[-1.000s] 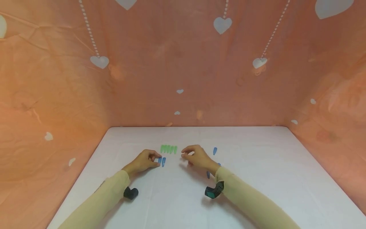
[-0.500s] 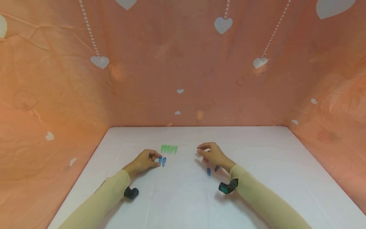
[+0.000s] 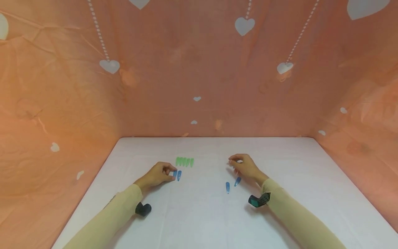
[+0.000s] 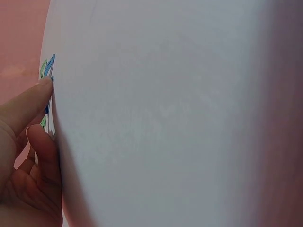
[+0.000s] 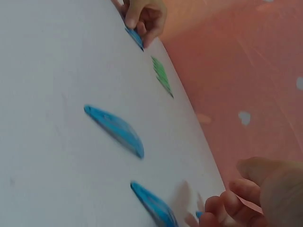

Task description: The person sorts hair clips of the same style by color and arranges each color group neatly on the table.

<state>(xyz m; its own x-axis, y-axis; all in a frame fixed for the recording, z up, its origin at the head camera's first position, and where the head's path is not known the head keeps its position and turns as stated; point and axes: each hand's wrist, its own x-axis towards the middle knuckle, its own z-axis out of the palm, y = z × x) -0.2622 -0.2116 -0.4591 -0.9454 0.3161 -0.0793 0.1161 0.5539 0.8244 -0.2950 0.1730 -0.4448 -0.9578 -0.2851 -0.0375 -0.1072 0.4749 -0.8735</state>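
Note:
My left hand [image 3: 159, 173] pinches a blue snap hair clip [image 3: 175, 174] by its ends, between thumb and finger, on the white table. Close on its right lies a second blue clip [image 3: 179, 175]. Behind them several green hair clips [image 3: 185, 162] form a tight row. Farther right, my right hand [image 3: 246, 166] hovers low with fingers loosely bent and thumb apart from the forefinger. Below it are two separate blue clips, one upright [image 5: 113, 127] in a slant and another [image 5: 155, 204] nearer the hand. A bit of blue [image 5: 199, 214] shows by the right fingertips, mostly hidden.
The white tabletop [image 3: 199, 214] ends at a back edge against an orange cloth wall [image 3: 199, 69] with pale hearts. Similar cloth rises on both sides. A dark wrist camera [image 3: 143, 209] sits at the left sleeve and another [image 3: 259, 200] at the right.
My right hand has moved right, away from the green row, to over where a blue clip lay; two blue clips nearer me are now uncovered. The left hand stays in place.

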